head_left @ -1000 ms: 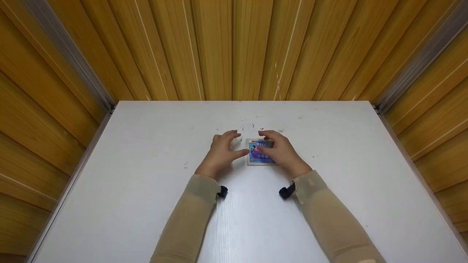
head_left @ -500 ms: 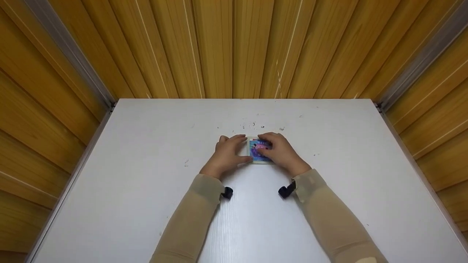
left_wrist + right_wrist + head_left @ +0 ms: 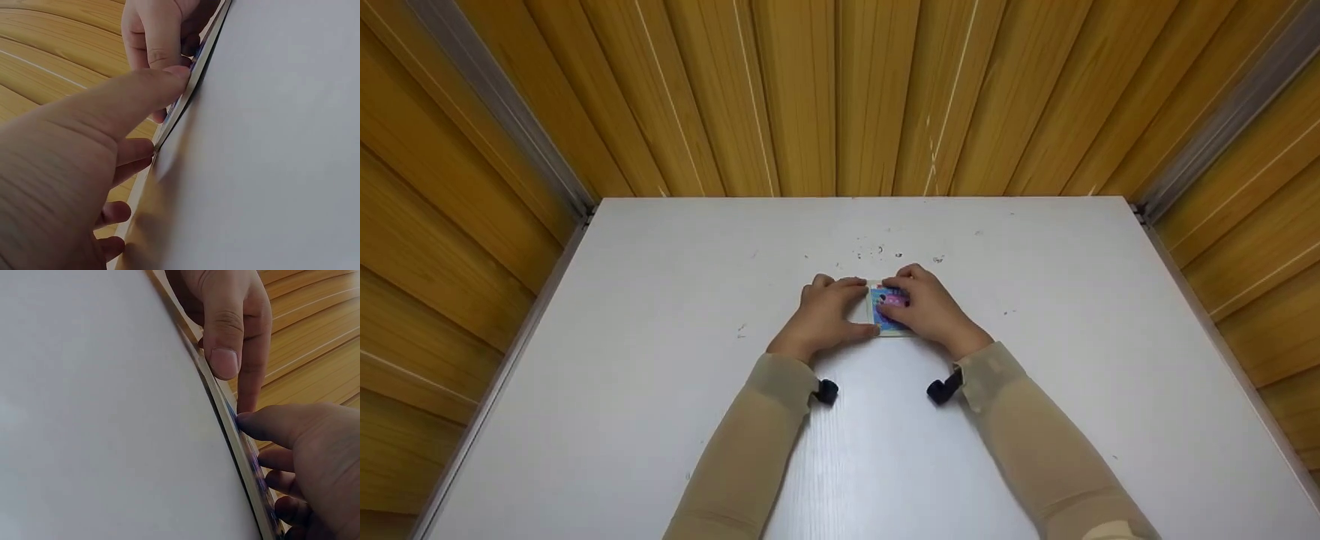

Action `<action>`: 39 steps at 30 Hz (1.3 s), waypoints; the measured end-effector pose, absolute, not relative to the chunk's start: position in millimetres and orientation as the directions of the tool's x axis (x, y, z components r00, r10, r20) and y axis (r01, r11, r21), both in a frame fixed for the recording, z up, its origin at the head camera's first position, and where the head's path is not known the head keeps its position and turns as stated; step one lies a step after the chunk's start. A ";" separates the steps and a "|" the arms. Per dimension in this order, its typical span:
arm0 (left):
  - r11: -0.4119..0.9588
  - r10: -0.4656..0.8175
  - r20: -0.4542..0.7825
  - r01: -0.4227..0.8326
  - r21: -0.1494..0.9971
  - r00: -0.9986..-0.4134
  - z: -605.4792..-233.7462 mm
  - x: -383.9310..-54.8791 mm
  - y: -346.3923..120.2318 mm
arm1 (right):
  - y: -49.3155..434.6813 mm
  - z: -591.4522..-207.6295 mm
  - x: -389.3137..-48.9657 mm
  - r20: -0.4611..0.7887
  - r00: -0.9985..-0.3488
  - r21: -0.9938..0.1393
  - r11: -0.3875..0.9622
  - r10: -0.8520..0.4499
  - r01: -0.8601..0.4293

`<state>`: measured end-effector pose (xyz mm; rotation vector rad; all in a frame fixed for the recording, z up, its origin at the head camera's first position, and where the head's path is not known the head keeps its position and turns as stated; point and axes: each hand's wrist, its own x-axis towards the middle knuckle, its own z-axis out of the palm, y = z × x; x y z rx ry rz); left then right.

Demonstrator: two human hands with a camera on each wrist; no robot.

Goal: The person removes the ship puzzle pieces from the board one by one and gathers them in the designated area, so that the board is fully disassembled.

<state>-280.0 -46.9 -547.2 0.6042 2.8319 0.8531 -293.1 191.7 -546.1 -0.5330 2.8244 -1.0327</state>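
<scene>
A small flat square board [image 3: 892,328] lies on the white table, with a pale rim and a blue, pink and purple picture. My left hand [image 3: 825,315] holds its left side, thumb at the near corner and fingertips at the far corner. Over the picture's right part lies my right hand [image 3: 934,311], its thumb and fingertips touching the printed face and hiding much of it. In the left wrist view the board's edge [image 3: 189,90] runs thin beneath my thumb. The right wrist view shows the right fingers [image 3: 278,458] spread along the picture.
Several small dark marks [image 3: 898,255] dot the white table [image 3: 660,337] beyond the hands. Yellow wood-look panels [image 3: 802,97] enclose the back and sides. Black wrist cameras [image 3: 826,391] hang at the cuffs of both tan sleeves.
My left hand has moved right onto the board's left side and taken hold of it. The right fingertips have come down and shifted slightly left over the picture.
</scene>
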 end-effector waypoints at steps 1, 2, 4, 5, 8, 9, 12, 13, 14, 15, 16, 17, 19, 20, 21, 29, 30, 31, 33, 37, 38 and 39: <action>0.758 0.418 -0.001 0.348 0.551 -0.909 -547.1 -280.4 -47.3 | 191.0 -544.9 -292.9 0.032 -0.936 -0.638 0.714 -0.350 -0.289; 0.754 0.427 -0.002 0.355 0.553 -0.904 -547.1 -280.7 -47.6 | 190.4 -544.1 -292.9 0.027 -0.937 -0.638 0.715 -0.348 -0.285; 0.751 0.443 -0.010 0.365 0.550 -0.896 -547.8 -281.4 -48.2 | 189.6 -542.8 -292.9 0.018 -0.938 -0.638 0.719 -0.346 -0.277; 0.750 0.452 -0.015 0.371 0.548 -0.892 -548.3 -281.9 -48.4 | 189.2 -542.1 -292.8 0.012 -0.939 -0.639 0.720 -0.344 -0.272; 0.741 0.480 -0.020 0.393 0.544 -0.877 -550.5 -283.6 -49.0 | 188.6 -541.4 -293.1 0.002 -0.940 -0.640 0.722 -0.341 -0.264; 0.738 0.487 -0.020 0.399 0.545 -0.873 -551.2 -284.3 -49.2 | 188.5 -541.3 -293.2 0.000 -0.940 -0.641 0.721 -0.341 -0.262; 0.715 0.505 -0.010 0.411 0.566 -0.863 -552.9 -285.3 -49.6 | 188.2 -541.0 -293.2 -0.011 -0.940 -0.648 0.719 -0.340 -0.253; 0.703 0.508 -0.008 0.408 0.583 -0.862 -553.7 -285.8 -49.7 | 188.1 -540.8 -293.3 -0.013 -0.940 -0.649 0.718 -0.340 -0.251; 0.695 0.511 -0.005 0.409 0.591 -0.860 -554.1 -286.1 -49.7 | 187.9 -540.0 -293.2 -0.017 -0.940 -0.651 0.718 -0.340 -0.247; 0.692 0.513 -0.004 0.411 0.594 -0.858 -554.3 -286.5 -49.6 | 187.8 -539.3 -293.2 -0.021 -0.940 -0.650 0.719 -0.340 -0.246; 0.687 0.515 -0.002 0.411 0.599 -0.857 -554.4 -286.5 -49.6 | 187.7 -538.7 -293.2 -0.024 -0.940 -0.649 0.720 -0.340 -0.244; 0.687 0.515 -0.004 0.410 0.600 -0.857 -554.5 -286.7 -49.5 | 187.6 -538.1 -293.3 -0.027 -0.940 -0.648 0.722 -0.341 -0.243; 0.687 0.516 -0.006 0.409 0.600 -0.857 -553.9 -286.3 -49.5 | 187.7 -537.0 -293.5 -0.032 -0.938 -0.638 0.729 -0.345 -0.247; 0.694 0.517 -0.007 0.414 0.590 -0.856 -553.0 -285.9 -49.4 | 187.8 -536.5 -293.6 -0.038 -0.938 -0.635 0.733 -0.346 -0.245; 0.696 0.516 -0.007 0.414 0.587 -0.856 -552.2 -285.5 -49.5 | 188.0 -536.4 -293.8 -0.042 -0.937 -0.631 0.737 -0.346 -0.244; 0.708 0.508 0.001 0.418 0.569 -0.861 -547.4 -283.6 -49.3 | 187.9 -535.1 -296.5 -0.053 -0.935 -0.626 0.741 -0.352 -0.243; 0.710 0.507 0.002 0.419 0.567 -0.862 -547.6 -283.8 -49.0 | 187.7 -534.4 -296.7 -0.052 -0.934 -0.626 0.740 -0.353 -0.245; 0.711 0.504 0.002 0.417 0.566 -0.863 -547.6 -284.0 -48.6 | 187.6 -533.6 -296.9 -0.055 -0.934 -0.628 0.740 -0.352 -0.242; 0.714 0.500 0.005 0.416 0.564 -0.866 -548.4 -284.5 -48.0 | 187.3 -532.9 -297.4 -0.060 -0.934 -0.627 0.741 -0.353 -0.240; 0.719 0.492 0.008 0.411 0.560 -0.871 -549.5 -284.3 -46.7 | 187.0 -530.3 -297.6 -0.079 -0.929 -0.618 0.749 -0.361 -0.238; 0.720 0.490 0.006 0.409 0.561 -0.872 -549.7 -283.9 -46.3 | 187.0 -529.5 -297.6 -0.087 -0.927 -0.614 0.753 -0.365 -0.238; 0.720 0.489 0.003 0.406 0.562 -0.872 -549.8 -283.4 -45.7 | 187.1 -528.3 -297.4 -0.096 -0.924 -0.609 0.756 -0.370 -0.239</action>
